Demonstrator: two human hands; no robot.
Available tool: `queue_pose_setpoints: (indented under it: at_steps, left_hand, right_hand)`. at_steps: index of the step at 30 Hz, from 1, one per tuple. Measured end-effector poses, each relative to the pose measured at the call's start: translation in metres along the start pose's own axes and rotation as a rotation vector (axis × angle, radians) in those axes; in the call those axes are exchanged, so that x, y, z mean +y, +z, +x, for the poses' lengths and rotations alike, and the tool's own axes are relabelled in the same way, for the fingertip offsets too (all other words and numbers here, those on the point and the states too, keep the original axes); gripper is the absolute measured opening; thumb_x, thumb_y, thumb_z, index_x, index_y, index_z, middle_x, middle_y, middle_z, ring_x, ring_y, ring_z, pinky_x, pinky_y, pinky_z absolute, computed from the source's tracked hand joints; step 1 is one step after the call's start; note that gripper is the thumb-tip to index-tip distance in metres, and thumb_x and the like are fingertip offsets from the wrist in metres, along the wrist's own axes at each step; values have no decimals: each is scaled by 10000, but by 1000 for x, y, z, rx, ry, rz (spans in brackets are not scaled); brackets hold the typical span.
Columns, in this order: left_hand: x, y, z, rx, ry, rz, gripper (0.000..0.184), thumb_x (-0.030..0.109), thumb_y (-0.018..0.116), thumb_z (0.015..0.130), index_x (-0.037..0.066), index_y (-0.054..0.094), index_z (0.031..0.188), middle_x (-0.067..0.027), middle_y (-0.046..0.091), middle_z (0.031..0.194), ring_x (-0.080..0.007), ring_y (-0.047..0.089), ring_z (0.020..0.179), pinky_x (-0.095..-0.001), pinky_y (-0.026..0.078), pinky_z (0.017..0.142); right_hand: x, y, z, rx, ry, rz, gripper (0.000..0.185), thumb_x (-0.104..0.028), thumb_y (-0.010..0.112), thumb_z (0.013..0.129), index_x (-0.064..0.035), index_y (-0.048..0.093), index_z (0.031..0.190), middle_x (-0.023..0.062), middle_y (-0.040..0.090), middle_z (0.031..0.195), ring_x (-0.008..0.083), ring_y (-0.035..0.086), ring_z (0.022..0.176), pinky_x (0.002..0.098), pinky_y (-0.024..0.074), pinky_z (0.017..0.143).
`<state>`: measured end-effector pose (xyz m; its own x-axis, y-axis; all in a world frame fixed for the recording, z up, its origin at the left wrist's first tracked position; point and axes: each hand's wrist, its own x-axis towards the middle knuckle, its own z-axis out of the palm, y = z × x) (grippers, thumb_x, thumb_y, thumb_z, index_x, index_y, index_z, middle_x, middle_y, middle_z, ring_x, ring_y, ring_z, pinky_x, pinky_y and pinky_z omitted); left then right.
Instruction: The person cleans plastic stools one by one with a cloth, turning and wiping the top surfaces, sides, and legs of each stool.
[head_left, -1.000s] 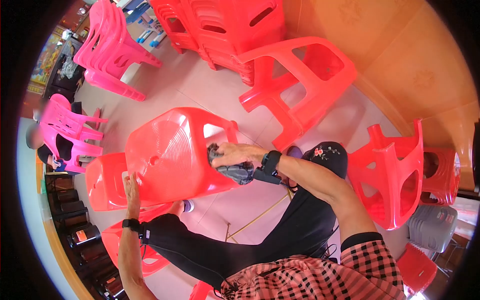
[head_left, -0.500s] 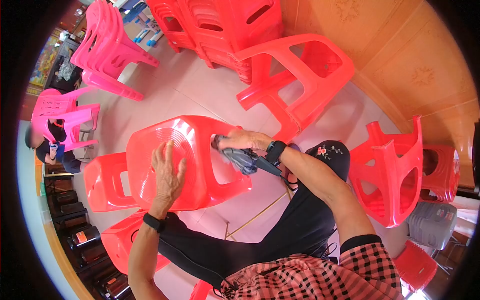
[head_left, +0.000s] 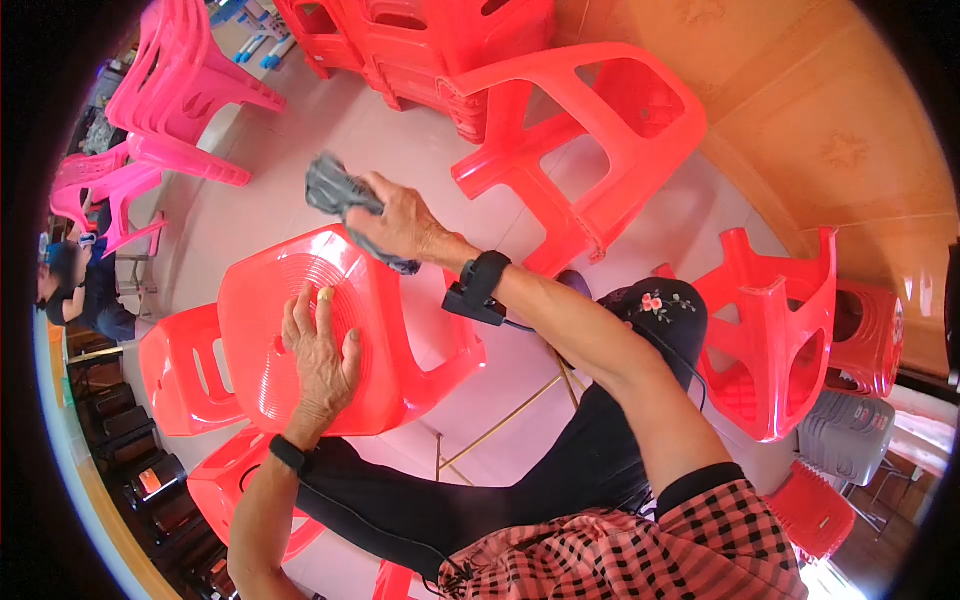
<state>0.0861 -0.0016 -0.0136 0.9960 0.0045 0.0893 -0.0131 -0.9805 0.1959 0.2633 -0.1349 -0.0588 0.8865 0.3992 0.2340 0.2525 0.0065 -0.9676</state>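
A red plastic stool (head_left: 385, 385) lies tipped in front of my knees, its ribbed round seat turned up toward me. My left hand (head_left: 322, 362) rests flat on that seat with the fingers spread. My right hand (head_left: 400, 222) is closed around a bunched grey cloth (head_left: 340, 190), held just above the stool's far edge. Part of the cloth hangs below my palm, and its outline is slightly blurred. Whether the cloth touches the stool I cannot tell.
Another red stool (head_left: 190, 370) lies left of mine. An overturned red stool (head_left: 600, 150) lies ahead, before stacked red stools (head_left: 420, 50). More red stools (head_left: 770, 340) are at right. Pink chairs (head_left: 180, 90) stand at far left, near another person (head_left: 85, 285).
My right hand has moved with the cloth from the stool's open leg side up and left, past its far edge. The left hand stays on the seat.
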Motion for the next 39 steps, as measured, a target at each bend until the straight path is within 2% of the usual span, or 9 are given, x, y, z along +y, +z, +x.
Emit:
queue_pose_setpoints:
  at_steps: [10, 12, 14, 19, 24, 33, 35, 37, 39]
  left_hand:
    - [0, -6, -2, -58, 7, 36, 579, 269, 504, 827, 28, 353, 1331, -212, 242, 1429, -426, 218, 1291, -549, 180, 1036]
    - [0, -6, -1, -72, -1, 36, 573, 292, 485, 844, 30, 350, 1334, -210, 239, 1431, -421, 216, 1292, -545, 176, 1036]
    - [1, -6, 0, -69, 5, 39, 568, 315, 466, 861, 32, 346, 1338, -208, 237, 1433, -417, 214, 1293, -541, 172, 1037]
    - [2, -8, -1, -49, 5, 37, 560, 328, 460, 865, 36, 360, 1332, -205, 244, 1430, -416, 213, 1294, -540, 179, 1037]
    - [1, -5, 1, -38, 6, 24, 572, 328, 476, 854, 41, 359, 1335, -197, 250, 1429, -416, 215, 1297, -537, 186, 1045]
    - [0, -5, 5, -33, -10, 44, 554, 269, 485, 854, 48, 354, 1345, -187, 262, 1428, -400, 215, 1309, -524, 177, 1059]
    - [1, -5, 6, -32, -16, 38, 552, 260, 485, 855, 51, 352, 1348, -185, 264, 1428, -400, 211, 1313, -525, 169, 1063]
    - [1, -5, 7, -32, -5, 32, 547, 244, 483, 855, 55, 348, 1351, -181, 264, 1432, -404, 203, 1318, -525, 156, 1071]
    - [0, -4, 7, -30, -9, 28, 554, 252, 484, 852, 56, 347, 1351, -181, 262, 1434, -402, 201, 1320, -525, 154, 1073]
  right_hand:
    - [164, 21, -44, 551, 494, -184, 333, -327, 565, 796, -54, 515, 979, 222, 637, 791, 417, 617, 764, 492, 473, 678]
    - [192, 18, -42, 491, 463, -238, 390, -352, 558, 802, -28, 503, 1013, 237, 643, 851, 429, 618, 806, 491, 479, 713]
    - [218, 18, -41, 455, 623, -405, 425, -359, 557, 802, 2, 501, 1020, 257, 640, 880, 446, 612, 840, 490, 483, 751]
    - [223, 15, -47, 434, 674, -313, 472, -362, 576, 800, 43, 480, 1022, 307, 610, 936, 455, 599, 879, 495, 480, 781]
    - [206, 28, -113, 455, 557, -315, 507, -352, 601, 808, -4, 429, 1133, 275, 571, 1004, 447, 567, 932, 505, 461, 780]
    - [155, 35, -204, 290, 866, -356, 493, -370, 549, 844, -29, 424, 1177, 296, 541, 1062, 480, 554, 936, 526, 445, 798]
    - [178, 49, -245, 444, 757, -345, 490, -378, 535, 849, -39, 420, 1184, 297, 555, 1069, 482, 555, 941, 516, 444, 819]
    - [186, 53, -286, 362, 1054, -336, 505, -394, 551, 829, -36, 460, 1173, 284, 590, 1032, 456, 573, 942, 498, 449, 832]
    - [197, 51, -312, 314, 1129, -311, 500, -419, 553, 815, -30, 506, 1125, 271, 606, 1009, 435, 583, 948, 486, 452, 831]
